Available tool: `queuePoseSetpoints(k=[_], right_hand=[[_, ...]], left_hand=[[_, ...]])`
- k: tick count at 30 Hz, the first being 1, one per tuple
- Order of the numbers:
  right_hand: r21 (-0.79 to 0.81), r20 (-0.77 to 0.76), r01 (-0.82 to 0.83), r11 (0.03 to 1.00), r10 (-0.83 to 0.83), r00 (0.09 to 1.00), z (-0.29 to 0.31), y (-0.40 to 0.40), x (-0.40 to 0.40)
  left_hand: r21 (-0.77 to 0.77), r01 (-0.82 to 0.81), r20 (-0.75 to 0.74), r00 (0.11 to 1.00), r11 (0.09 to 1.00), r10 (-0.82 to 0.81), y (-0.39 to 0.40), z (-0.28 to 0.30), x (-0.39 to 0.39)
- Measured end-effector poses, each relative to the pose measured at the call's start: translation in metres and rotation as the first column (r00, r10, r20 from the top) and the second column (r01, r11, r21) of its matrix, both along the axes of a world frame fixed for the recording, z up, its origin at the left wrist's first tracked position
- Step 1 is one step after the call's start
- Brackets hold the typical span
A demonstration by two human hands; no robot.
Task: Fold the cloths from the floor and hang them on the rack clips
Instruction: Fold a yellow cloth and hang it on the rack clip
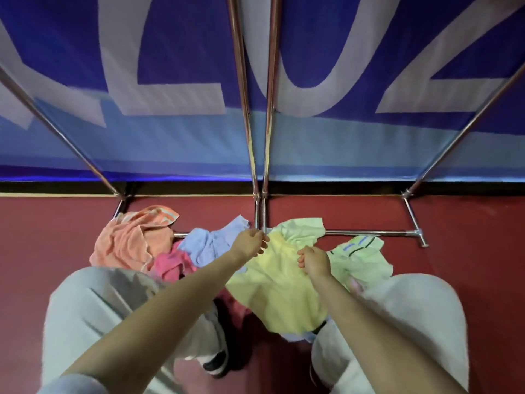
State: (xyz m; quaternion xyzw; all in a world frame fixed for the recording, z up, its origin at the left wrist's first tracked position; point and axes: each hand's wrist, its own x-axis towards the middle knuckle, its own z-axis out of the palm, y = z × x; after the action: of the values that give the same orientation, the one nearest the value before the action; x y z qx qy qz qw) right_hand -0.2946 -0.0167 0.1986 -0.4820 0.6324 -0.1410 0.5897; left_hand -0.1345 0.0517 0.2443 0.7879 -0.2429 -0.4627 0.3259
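Banner cloth point(199, 143), blue with huge pale letters, filled everything from nine to three o'clock behind the rack point(257, 155), whose steel poles ran up out of view, so I saw no clips and nothing hung. On the red floor point(468, 251) the cloths lay unfolded in a heap: the orange cloth point(127, 240) at ten o'clock, the blue cloth point(213, 243) and pink cloth point(170, 264) beside it, the pale green cloth point(360, 260) at two o'clock. I judged the task barely begun. The yellow cloth point(272, 280) lay at centre between my knees, rumpled. My left hand point(250, 243) pinched its far edge at twelve o'clock; my right hand point(314, 263) was curled on its right side, grasping it. Motion blur hid the finer finger detail, and another pale cloth showed only as a scrap under the yellow.
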Motion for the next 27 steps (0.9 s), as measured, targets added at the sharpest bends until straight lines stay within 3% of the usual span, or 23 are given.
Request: queuePoseSetpoints(k=[3, 9, 12, 18, 23, 27], right_hand=[[0.063, -0.095, 0.011, 0.998, -0.005, 0.995, -0.045, 0.001, -0.007], [0.158, -0.303, -0.178, 0.971, 0.220, 0.927, -0.176, -0.006, -0.032], [0.239, -0.366, -0.289, 0.927, 0.362, 0.858, -0.176, -0.002, -0.022], [0.167, -0.535, -0.508, 0.845, 0.511, 0.673, -0.181, -0.026, 0.000], [0.096, -0.561, -0.564, 0.820, 0.512, 0.650, -0.214, -0.067, 0.018], [0.044, -0.569, -0.649, 0.760, 0.553, 0.609, -0.240, -0.093, 0.047]], left_hand=[[0.091, 0.051, -0.046, 0.998, 0.995, -0.047, 0.005, -0.044, 0.000], [0.239, 0.041, -0.028, 0.999, 0.970, -0.035, 0.012, -0.126, 0.009], [0.282, 0.036, 0.038, 0.998, 0.959, -0.048, 0.017, -0.160, 0.025], [0.413, 0.022, 0.203, 0.972, 0.910, -0.116, 0.033, -0.216, 0.058], [0.460, 0.034, 0.276, 0.944, 0.887, -0.180, 0.027, -0.248, 0.078], [0.400, -0.001, 0.273, 0.955, 0.917, -0.117, 0.019, -0.272, 0.076]])
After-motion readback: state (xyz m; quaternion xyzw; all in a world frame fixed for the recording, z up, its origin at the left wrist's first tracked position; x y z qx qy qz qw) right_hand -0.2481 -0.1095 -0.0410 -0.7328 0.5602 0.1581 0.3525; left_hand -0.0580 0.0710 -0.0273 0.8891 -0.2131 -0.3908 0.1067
